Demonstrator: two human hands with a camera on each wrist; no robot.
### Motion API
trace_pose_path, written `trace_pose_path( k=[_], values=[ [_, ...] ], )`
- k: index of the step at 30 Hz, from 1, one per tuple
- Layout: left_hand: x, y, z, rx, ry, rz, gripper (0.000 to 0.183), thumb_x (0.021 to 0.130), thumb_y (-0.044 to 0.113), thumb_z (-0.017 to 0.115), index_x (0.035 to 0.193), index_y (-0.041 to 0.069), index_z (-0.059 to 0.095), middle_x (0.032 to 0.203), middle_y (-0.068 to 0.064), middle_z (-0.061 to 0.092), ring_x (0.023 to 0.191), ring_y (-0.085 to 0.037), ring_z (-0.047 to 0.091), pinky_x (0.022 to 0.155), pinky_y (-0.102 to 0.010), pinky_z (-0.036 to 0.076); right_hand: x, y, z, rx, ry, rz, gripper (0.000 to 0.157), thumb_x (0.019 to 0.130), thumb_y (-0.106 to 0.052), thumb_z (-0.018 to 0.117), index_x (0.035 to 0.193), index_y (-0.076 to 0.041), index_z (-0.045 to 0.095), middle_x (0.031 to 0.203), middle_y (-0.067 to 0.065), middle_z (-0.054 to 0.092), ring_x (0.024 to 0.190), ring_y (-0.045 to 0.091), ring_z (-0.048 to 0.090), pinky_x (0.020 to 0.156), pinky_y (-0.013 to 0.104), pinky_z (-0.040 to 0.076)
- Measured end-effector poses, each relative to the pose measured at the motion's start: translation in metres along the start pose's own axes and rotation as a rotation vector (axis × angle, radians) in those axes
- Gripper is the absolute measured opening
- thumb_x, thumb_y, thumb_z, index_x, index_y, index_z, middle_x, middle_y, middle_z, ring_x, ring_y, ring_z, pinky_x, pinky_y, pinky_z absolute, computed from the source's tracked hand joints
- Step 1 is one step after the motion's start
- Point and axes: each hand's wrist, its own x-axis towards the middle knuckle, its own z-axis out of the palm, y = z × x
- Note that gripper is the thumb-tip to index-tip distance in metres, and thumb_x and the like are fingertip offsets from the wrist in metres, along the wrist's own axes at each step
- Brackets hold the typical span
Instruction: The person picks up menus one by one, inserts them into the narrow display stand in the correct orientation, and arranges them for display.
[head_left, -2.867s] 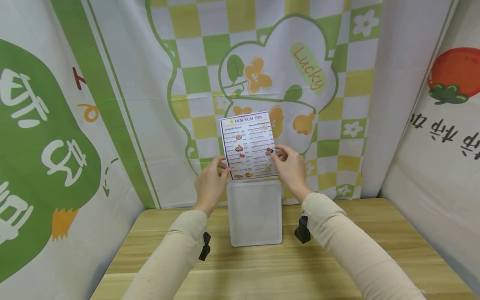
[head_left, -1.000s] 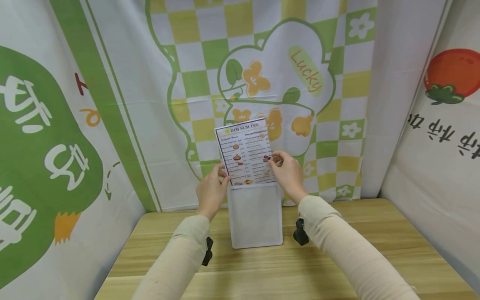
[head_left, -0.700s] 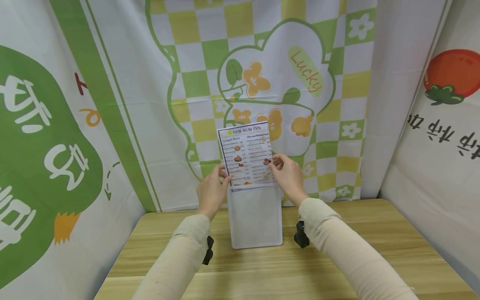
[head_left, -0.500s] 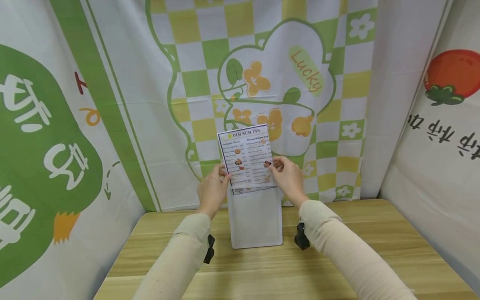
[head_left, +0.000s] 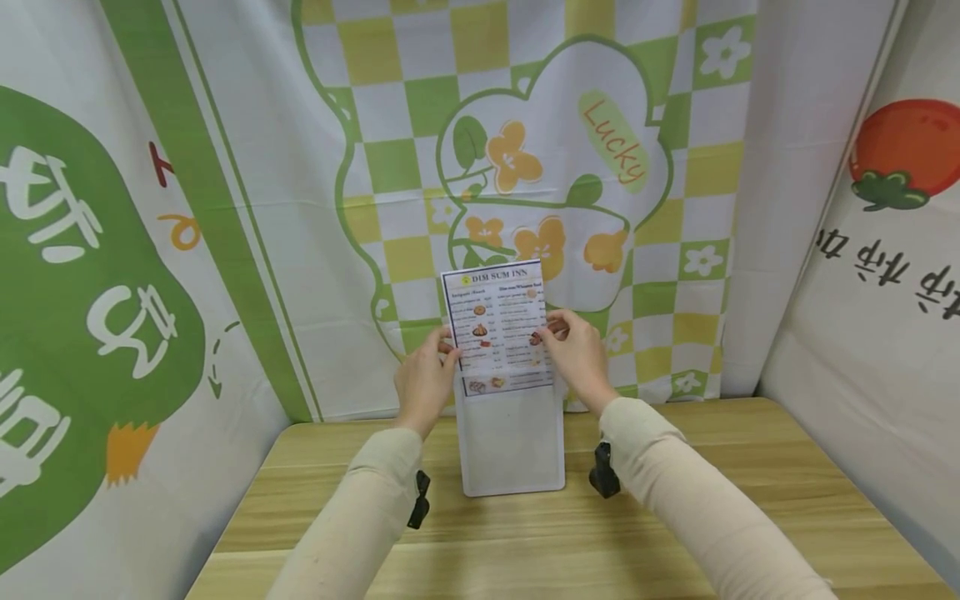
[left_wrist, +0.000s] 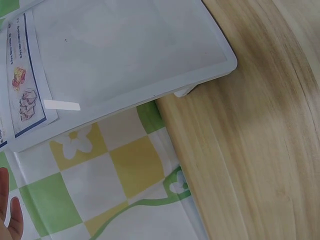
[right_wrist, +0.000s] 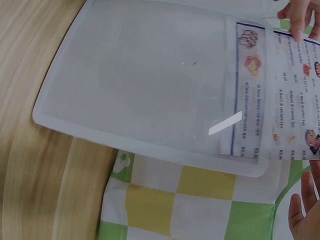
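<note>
A printed menu sheet (head_left: 498,321) headed "DIM SUM INN" stands partly inside a white-framed display stand (head_left: 512,450). In the right wrist view the sheet's lower strip (right_wrist: 247,100) lies behind the stand's clear front, while the rest sticks out past the top edge. The left hand (head_left: 425,377) pinches the sheet's left edge with thumb and fingers. Opposite it, the right hand (head_left: 581,357) pinches the right edge. Only some left-hand fingers (left_wrist: 14,220) show at the corner of the left wrist view.
The stand rests near the back of a wood-grain table (head_left: 337,483), with a small foot (left_wrist: 186,90) behind it. A green-and-yellow checked cloth (head_left: 397,158) hangs close behind. Printed cloth walls close in both sides. Black wrist cameras (head_left: 604,471) sit under the sleeves.
The menu sheet has come down from above the stand, straightened somewhat, and its lower strip has slid behind the clear front. Both hands keep their pinch and have lowered slightly.
</note>
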Motion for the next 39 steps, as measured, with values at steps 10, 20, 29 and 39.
trace_pose_path(
  k=[10,20,29,39],
  values=[
    [-0.002,-0.001,0.000,-0.005,-0.012,-0.015,0.035,0.097,0.026,0.066,0.129,0.015,0.061,0.105,0.001,0.074,0.065,-0.015,0.063,0.054,-0.029,0.039,-0.003,-0.002,-0.001,0.006,-0.001,-0.003,0.028,0.095,-0.021,0.068,0.119,-0.005,0.066,0.103,0.009,0.072,0.088,0.024,0.063,0.073,0.038,0.049],
    [0.005,0.006,-0.005,-0.054,-0.022,-0.034,0.036,0.097,0.027,0.065,0.131,0.017,0.060,0.109,0.001,0.073,0.074,-0.017,0.066,0.061,-0.033,0.043,-0.006,0.008,0.000,-0.006,0.012,0.002,0.028,0.094,-0.021,0.069,0.116,-0.003,0.067,0.101,0.011,0.072,0.088,0.025,0.064,0.074,0.040,0.049],
    [0.011,0.007,-0.004,-0.055,-0.010,-0.040,0.037,0.098,0.029,0.064,0.132,0.016,0.058,0.108,0.002,0.072,0.077,-0.016,0.067,0.063,-0.033,0.044,-0.004,0.010,0.000,-0.044,-0.029,-0.016,0.029,0.094,-0.021,0.069,0.118,-0.004,0.068,0.103,0.010,0.072,0.087,0.024,0.064,0.073,0.039,0.050],
    [0.008,0.006,-0.002,-0.052,-0.013,-0.029,0.038,0.097,0.027,0.066,0.132,0.017,0.058,0.107,0.001,0.072,0.071,-0.018,0.062,0.065,-0.034,0.042,0.001,0.002,-0.004,0.001,-0.044,-0.001,0.031,0.096,-0.022,0.067,0.121,-0.004,0.066,0.104,0.009,0.070,0.087,0.023,0.061,0.072,0.036,0.049]
  ],
)
